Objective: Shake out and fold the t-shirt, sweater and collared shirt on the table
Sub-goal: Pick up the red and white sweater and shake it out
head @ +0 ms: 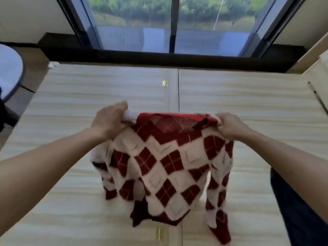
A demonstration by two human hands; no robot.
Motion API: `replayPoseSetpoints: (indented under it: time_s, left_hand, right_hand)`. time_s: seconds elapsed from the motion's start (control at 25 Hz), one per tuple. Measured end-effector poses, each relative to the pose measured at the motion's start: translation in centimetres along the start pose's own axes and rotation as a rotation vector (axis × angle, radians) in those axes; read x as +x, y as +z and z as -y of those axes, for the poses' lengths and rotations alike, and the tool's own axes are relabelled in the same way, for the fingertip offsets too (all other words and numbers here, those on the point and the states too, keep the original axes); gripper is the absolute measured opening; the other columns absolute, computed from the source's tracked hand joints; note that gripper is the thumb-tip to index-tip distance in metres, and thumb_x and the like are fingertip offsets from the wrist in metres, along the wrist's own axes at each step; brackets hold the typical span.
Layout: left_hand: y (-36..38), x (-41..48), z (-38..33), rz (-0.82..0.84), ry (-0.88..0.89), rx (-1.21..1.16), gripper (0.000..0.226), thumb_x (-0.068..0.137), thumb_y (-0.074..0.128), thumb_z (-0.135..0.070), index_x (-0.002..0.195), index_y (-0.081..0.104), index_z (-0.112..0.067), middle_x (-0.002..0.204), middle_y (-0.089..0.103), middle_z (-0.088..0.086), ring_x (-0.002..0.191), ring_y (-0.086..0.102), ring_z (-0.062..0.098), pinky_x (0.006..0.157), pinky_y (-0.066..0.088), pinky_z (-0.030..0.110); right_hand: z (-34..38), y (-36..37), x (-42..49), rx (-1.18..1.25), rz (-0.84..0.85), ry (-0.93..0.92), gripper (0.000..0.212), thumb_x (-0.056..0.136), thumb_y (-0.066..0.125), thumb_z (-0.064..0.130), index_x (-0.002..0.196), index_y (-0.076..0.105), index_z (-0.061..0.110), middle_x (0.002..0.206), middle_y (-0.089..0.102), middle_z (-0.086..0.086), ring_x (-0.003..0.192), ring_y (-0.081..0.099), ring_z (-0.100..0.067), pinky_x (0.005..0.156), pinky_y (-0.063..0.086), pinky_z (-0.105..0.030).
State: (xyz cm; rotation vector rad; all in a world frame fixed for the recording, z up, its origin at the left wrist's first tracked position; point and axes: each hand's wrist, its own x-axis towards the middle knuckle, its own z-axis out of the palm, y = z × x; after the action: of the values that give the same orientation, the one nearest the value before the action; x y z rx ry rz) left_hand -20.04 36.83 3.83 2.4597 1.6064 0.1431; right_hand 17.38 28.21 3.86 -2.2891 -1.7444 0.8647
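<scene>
The left hand [110, 119] is clenched on one shoulder of the red-and-white argyle knit sweater [165, 167], and the right hand [230, 126] is clenched on the other shoulder, on the far side of the red neckline. The garment hangs between and below the two hands, held clear of the pale wood-grain folding surface [248, 96] at the top, with its hem and sleeves trailing toward the near edge; whether the hem touches cannot be told, as the lower part is blurred. Judged step: shaking out, not yet folding. Risks: the sleeve hanging below the right hand lies close to the near edge and could slip over it when the sweater is laid down; the sleeve below the left hand appears bunched against the body and may fold under, leaving a crease. The soft knit could stretch at the shoulders if pulled hard. A brass hinge [164, 83] sits on the centre seam beyond the hands and another just near of the hem; the knit could snag there. Open room is ample beyond and to either side of the hands. A dark fabric item [300, 210] occupies the near corner outside the right forearm; its identity cannot be told.
</scene>
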Motion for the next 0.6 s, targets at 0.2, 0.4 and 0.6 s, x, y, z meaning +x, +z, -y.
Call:
replayPoseSetpoints:
  time_s: [0.2, 0.4, 0.6]
  left_hand:
    - [20.9, 0.7, -1.3, 0.113, -0.026, 0.086, 0.067, 0.088, 0.063, -0.045, 0.144, 0.041, -0.017, 0.146, 0.041, 0.014, 0.139, 0.036, 0.039, 0.112, 0.034, 0.049]
    - [35.9, -6.9, -2.7, 0.444, -0.116, -0.037, 0.094, 0.087, 0.023, -0.076, 0.161, -0.007, -0.028, 0.169, -0.021, 0.005, 0.154, -0.022, 0.031, 0.124, -0.004, 0.059]
    - [38.1, -8.8, -1.5, 0.261, -0.025, -0.225, 0.088, 0.095, 0.031, -0.070, 0.162, -0.005, -0.026, 0.169, -0.019, 0.001, 0.155, -0.022, 0.021, 0.125, -0.006, 0.053]
  right_hand:
    - [-3.8, 17.9, 6.3, -0.098, -0.232, 0.027, 0.056, 0.090, 0.064, 0.022, 0.141, 0.044, 0.011, 0.137, 0.046, -0.017, 0.126, 0.047, -0.037, 0.102, 0.041, -0.047]
    - [-11.1, 32.2, 0.7, -0.160, 0.048, -0.017, 0.076, 0.096, 0.047, 0.053, 0.159, 0.020, 0.021, 0.166, 0.015, -0.009, 0.154, 0.015, -0.028, 0.125, 0.020, -0.047]
    - [-15.4, 34.1, 2.2, -0.432, 0.080, -0.072, 0.083, 0.093, 0.014, 0.070, 0.161, -0.006, 0.029, 0.169, -0.016, 0.000, 0.155, -0.019, -0.021, 0.124, -0.014, -0.050]
